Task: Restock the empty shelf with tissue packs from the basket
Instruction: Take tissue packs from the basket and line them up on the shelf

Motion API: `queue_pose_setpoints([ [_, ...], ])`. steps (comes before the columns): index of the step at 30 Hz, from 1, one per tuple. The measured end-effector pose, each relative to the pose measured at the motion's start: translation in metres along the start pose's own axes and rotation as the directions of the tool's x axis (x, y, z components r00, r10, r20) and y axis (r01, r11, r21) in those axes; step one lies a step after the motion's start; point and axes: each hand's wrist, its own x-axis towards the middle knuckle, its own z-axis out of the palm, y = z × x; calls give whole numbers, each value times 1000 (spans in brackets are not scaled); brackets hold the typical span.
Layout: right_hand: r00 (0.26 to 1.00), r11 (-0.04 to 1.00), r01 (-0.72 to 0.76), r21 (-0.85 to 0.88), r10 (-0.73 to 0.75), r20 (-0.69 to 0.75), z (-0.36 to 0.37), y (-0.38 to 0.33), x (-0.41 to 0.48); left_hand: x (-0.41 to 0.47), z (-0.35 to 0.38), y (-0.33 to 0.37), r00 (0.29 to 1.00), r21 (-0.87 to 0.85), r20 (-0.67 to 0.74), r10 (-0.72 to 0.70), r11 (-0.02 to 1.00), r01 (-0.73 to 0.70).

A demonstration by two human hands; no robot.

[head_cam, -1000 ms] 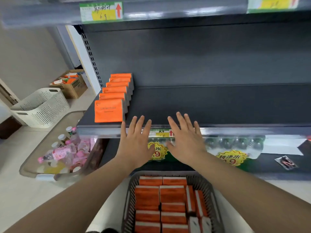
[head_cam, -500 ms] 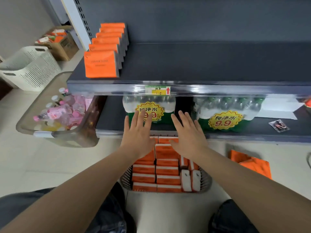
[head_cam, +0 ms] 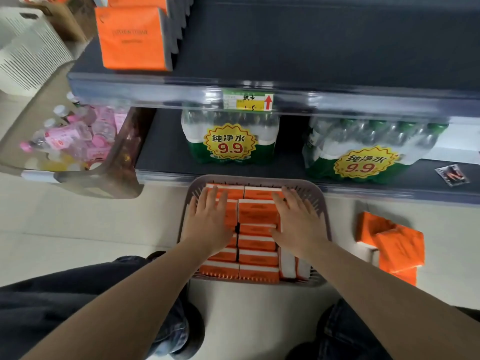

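Note:
A grey basket on the floor below me holds several orange tissue packs in rows. My left hand hovers flat over the left rows with fingers spread. My right hand is spread over the right side of the packs. Neither hand grips anything. On the dark shelf above, a row of orange tissue packs stands at the left end; the remainder of that shelf is bare.
Shrink-wrapped water bottle packs sit on the bottom shelf behind the basket. A clear bin of pink bottles stands to the left, with a white basket beyond. Loose orange packs lie on the floor at the right.
Both hands dropped from the shelf edge down to the basket and now sit over the packs. My view tilted downward and closer to the basket.

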Motion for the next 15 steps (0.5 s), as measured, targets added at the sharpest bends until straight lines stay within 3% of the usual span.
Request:
queue_pose_setpoints([
  [9,999,999,-29,-19,29,40,45,7,32,22,43,-19,993,35,112,-40,999,36],
  [15,998,999,-29,-44,32,55,64,11,56,41,59,-31,995,29,81,-51,998,49],
])
